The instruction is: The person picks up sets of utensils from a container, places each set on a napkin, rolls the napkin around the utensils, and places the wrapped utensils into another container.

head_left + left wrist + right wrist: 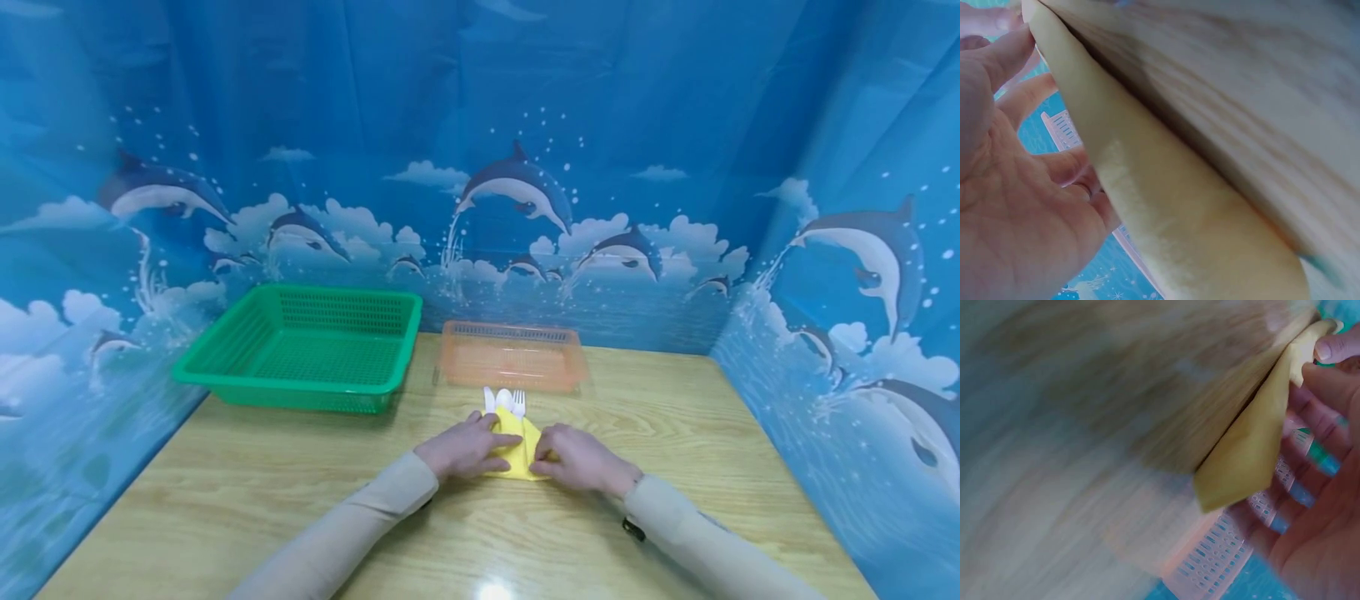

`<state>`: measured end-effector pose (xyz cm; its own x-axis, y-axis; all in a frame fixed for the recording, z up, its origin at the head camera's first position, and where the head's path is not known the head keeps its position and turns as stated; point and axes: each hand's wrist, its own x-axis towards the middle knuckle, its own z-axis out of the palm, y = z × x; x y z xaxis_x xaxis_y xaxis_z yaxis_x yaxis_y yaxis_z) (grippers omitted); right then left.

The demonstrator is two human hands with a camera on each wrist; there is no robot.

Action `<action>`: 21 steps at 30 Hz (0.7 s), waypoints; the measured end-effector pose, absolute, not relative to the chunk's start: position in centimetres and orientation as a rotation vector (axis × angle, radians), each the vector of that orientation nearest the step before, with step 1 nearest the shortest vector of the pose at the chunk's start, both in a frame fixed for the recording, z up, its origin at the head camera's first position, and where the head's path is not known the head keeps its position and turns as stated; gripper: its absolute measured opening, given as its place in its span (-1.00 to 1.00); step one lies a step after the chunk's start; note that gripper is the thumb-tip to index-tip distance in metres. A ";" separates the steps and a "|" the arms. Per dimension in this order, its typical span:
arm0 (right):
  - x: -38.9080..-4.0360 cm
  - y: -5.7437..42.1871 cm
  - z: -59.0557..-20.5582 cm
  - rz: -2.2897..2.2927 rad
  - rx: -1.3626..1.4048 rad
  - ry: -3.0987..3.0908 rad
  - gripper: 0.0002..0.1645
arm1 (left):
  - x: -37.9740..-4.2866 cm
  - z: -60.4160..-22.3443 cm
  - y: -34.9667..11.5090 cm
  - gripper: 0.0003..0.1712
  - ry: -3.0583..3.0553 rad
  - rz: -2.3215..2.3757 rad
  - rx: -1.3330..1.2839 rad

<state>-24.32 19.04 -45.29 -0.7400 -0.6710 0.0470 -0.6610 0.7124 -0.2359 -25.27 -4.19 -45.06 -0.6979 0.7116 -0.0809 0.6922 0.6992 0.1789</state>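
A yellow cloth napkin (512, 454) lies folded on the table. Out of its top stick a white plastic knife (489, 400), spoon (505, 399) and fork (519, 403), their lower parts hidden in the cloth. My left hand (467, 446) rests on the napkin's left side, index finger stretched across it and thumb near the bottom edge. At the right side, my right hand (577, 458) pinches the cloth edge between thumb and curled fingers. From the right wrist view, a pointed corner of the napkin (1241, 456) spreads beside the palm.
A large green basket (300, 387) stands at the back left of the wooden table (675, 517). A smaller orange-pink basket (513, 387) sits right behind the cutlery. Blue dolphin-print sheeting (337, 83) hangs at the back and both sides.
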 end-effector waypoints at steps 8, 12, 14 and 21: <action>-24.3 17.7 -45.0 -0.313 -0.539 2.953 -0.31 | -25.3 -44.9 -4.1 -0.41 2.756 0.215 1.123; -24.6 17.4 -44.4 -0.200 -0.429 2.900 -0.01 | -25.2 -44.8 -4.1 -0.41 2.761 0.225 1.096; -24.8 17.3 -44.2 -0.142 -0.393 2.869 0.04 | -25.1 -44.8 -4.1 -0.41 2.761 0.226 1.087; -25.4 17.5 -43.9 -0.169 -0.349 2.774 -0.18 | -25.1 -45.0 -4.0 -0.41 2.761 0.223 1.104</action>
<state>-25.43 17.46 -43.92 -0.9124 -0.2597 -0.3163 -0.2195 0.9629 -0.1573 -25.10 -4.03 -44.96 -0.7146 0.6934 -0.0925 0.6695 0.7163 0.1968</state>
